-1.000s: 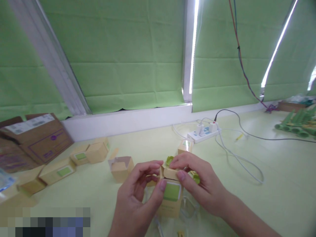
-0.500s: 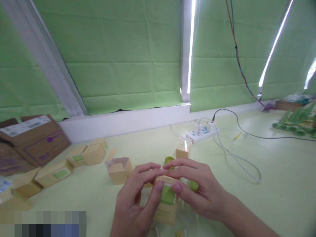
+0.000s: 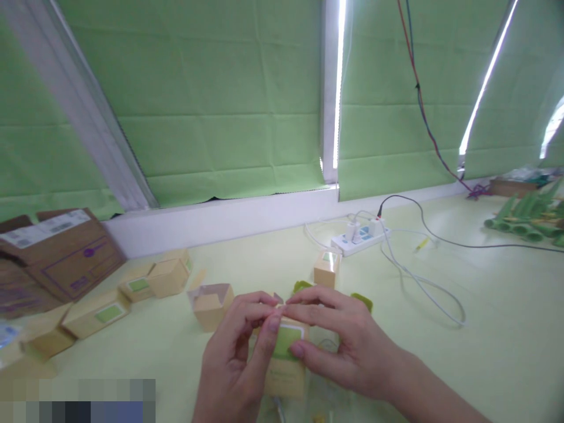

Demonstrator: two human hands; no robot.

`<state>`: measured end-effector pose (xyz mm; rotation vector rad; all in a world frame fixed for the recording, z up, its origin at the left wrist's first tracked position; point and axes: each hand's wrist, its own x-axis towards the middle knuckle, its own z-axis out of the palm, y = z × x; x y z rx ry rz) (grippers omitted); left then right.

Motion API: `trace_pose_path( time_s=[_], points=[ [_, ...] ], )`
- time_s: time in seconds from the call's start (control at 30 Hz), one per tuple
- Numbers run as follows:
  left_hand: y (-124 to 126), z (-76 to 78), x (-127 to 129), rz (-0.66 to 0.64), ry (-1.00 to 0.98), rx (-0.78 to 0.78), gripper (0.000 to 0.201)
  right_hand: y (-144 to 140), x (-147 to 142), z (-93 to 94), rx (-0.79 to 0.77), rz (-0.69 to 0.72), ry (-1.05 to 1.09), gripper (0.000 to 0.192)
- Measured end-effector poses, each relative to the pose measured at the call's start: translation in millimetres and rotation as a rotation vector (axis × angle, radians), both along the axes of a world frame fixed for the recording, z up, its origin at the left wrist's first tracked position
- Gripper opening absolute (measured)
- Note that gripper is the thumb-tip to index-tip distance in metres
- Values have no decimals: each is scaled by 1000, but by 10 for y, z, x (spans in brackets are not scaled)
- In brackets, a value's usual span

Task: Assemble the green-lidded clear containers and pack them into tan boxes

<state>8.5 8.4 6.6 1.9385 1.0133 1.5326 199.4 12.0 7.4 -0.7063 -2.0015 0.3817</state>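
Note:
Between my two hands stands a small tan cardboard box (image 3: 286,376) with a green label on its front. My left hand (image 3: 242,352) grips its left side, thumb and fingertips meeting at the top left corner. From the right, my right hand (image 3: 348,341) holds it, the thumb on the green label and the fingers over the top edge. Behind my right hand, parts of green objects (image 3: 362,301) show, mostly covered. An open tan box (image 3: 214,308) with raised flaps stands just left of my left hand.
Several closed tan boxes (image 3: 97,311) form a row at the left, near a large brown carton (image 3: 66,258). Another small box (image 3: 326,269) stands ahead, by a white power strip (image 3: 361,238) with trailing cables. Green tubes (image 3: 524,226) lie far right.
The held box has shifted slightly left with my hands. My left thumb has moved from the label up to the box's top corner. More of the green object behind my right hand shows.

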Motion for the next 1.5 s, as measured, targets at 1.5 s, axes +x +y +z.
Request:
trace_pose_path(
  time_s=[1.5],
  points=[
    [188, 97, -197, 27, 336, -201, 20, 289, 731, 89, -254, -347, -292, 17]
  ],
)
